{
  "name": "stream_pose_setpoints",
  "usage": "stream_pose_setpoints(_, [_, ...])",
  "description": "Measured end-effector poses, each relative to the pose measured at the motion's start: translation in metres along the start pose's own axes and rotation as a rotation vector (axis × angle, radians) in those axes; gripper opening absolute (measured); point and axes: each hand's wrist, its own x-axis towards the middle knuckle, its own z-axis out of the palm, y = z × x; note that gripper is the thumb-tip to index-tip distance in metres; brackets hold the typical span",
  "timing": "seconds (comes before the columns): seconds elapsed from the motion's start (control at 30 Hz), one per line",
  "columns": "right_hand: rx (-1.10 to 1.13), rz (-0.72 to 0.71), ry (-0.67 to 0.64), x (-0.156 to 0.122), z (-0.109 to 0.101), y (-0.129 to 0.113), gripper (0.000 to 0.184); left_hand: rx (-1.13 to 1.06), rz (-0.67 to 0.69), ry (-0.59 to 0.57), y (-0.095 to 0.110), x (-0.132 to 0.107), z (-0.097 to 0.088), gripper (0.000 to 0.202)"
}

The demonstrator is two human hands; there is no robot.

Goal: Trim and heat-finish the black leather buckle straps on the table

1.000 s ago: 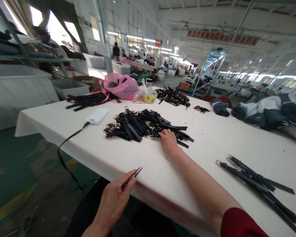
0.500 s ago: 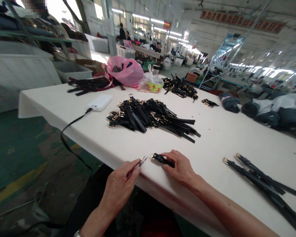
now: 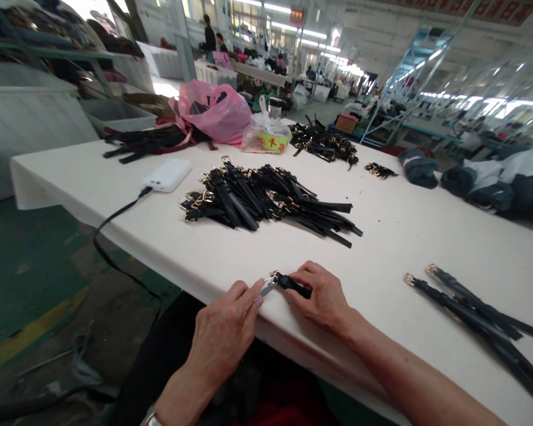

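My left hand [image 3: 226, 325] is closed around small metal thread snips [image 3: 267, 287] at the front edge of the table. The tips of the snips meet the gold buckle [image 3: 274, 274] of a short black strap [image 3: 292, 285]; whether they touch it I cannot make out. My right hand [image 3: 322, 296] pinches this strap against the white tabletop, its fingers hiding the strap's other end. Beyond both hands lies a heap of black buckled straps [image 3: 244, 198]. To the right, several more straps [image 3: 466, 313] lie side by side with their buckles toward the back.
A white power bank [image 3: 166, 175] with a black cable [image 3: 115, 219] hanging off the edge lies on the left. Behind stand a pink plastic bag [image 3: 217, 115], a clear bag [image 3: 266, 136] and another strap pile [image 3: 322, 142]. Rolled dark cloth [image 3: 479, 183] lines the right edge.
My left hand has moved right and slightly up, bringing the snips to the buckle. My right hand keeps its hold on the strap. The whole view has shifted a little.
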Motion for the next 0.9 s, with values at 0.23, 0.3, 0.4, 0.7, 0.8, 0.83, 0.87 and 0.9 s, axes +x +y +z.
stream_pose_setpoints(0.23, [-0.109, -0.017, 0.009, 0.000, -0.003, -0.006, 0.008, 0.066, 0.082, -0.014, 0.001, 0.000, -0.001, 0.035])
stream_pose_setpoints(0.3, [-0.119, -0.024, 0.010, 0.000, -0.003, -0.006, 0.008, 0.084, 0.093, -0.014, 0.003, 0.001, -0.002, 0.035])
stream_pose_setpoints(0.4, [-0.116, -0.032, 0.015, 0.000, -0.001, -0.005, 0.008, 0.101, 0.105, -0.035, 0.004, 0.003, -0.003, 0.037])
stream_pose_setpoints(0.7, [-0.108, -0.032, 0.015, 0.001, 0.002, -0.004, 0.010, 0.042, -0.013, -0.015, 0.012, 0.009, 0.006, 0.039])
stream_pose_setpoints(0.8, [-0.114, -0.016, 0.016, 0.002, 0.002, -0.005, 0.011, -0.042, -0.044, 0.014, 0.013, 0.009, 0.011, 0.039])
stream_pose_setpoints(0.83, [-0.115, -0.009, 0.012, 0.003, 0.002, -0.006, 0.011, -0.070, -0.053, 0.023, 0.013, 0.009, 0.012, 0.038])
stream_pose_setpoints(0.87, [-0.114, -0.002, 0.007, 0.003, 0.002, -0.007, 0.010, -0.096, -0.060, 0.030, 0.013, 0.009, 0.013, 0.037])
stream_pose_setpoints(0.9, [-0.112, 0.004, 0.000, 0.004, 0.002, -0.007, 0.009, -0.119, -0.066, 0.035, 0.013, 0.009, 0.013, 0.036])
